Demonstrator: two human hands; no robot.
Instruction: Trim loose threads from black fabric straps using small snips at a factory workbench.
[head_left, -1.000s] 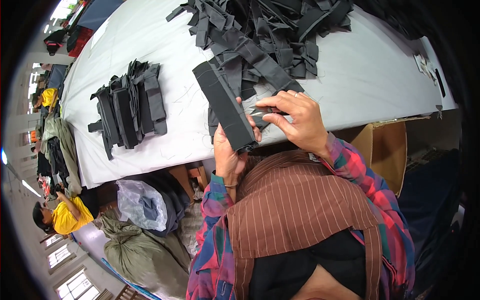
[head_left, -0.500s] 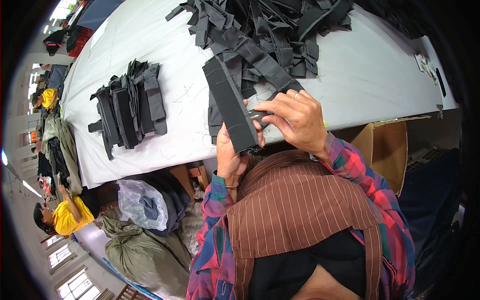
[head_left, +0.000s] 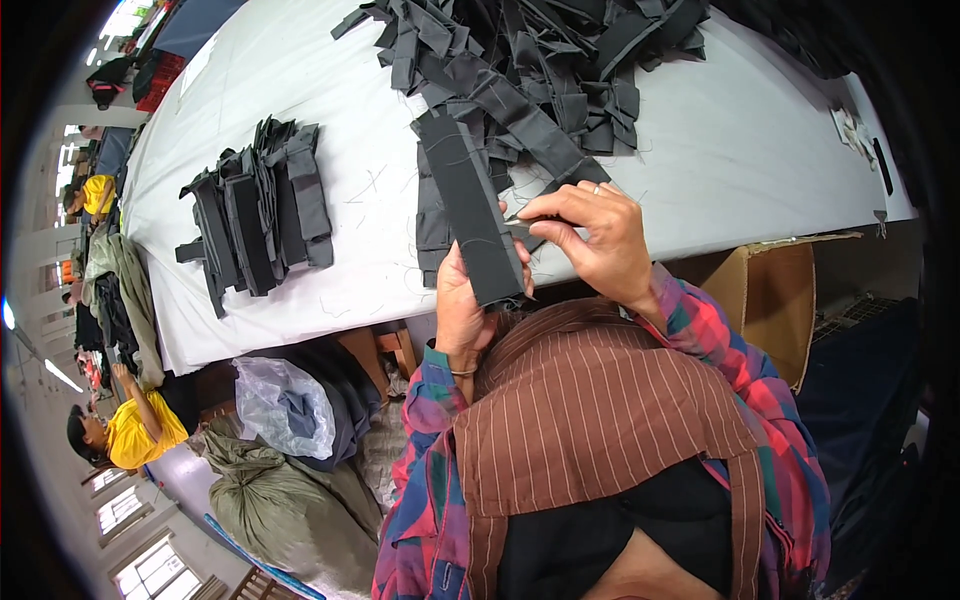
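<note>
A dark grey fabric strip [head_left: 470, 205] lies lengthwise along my left hand [head_left: 462, 308], whose fingers wrap under it and show at its right edge. My right hand [head_left: 603, 238] is closed in a pinch on a small pointed metal tool [head_left: 517, 223], largely covered by the fingers. Its tip is beside the right edge of the strip, close to my left fingertips. Whether it touches the cloth I cannot tell. Loose threads hang from the strip.
A heap of dark strips [head_left: 540, 90] covers the far part of the white table [head_left: 370, 215]; a neater stack [head_left: 260, 210] stands at the left. An open cardboard box [head_left: 780, 305] is at the right below the edge. At lower left are bundled sacks [head_left: 285, 510] and a person in yellow [head_left: 145, 430].
The strip has tilted a little, its far end shifting to the right. My right hand has moved only slightly, with the tool still at the strip's right edge.
</note>
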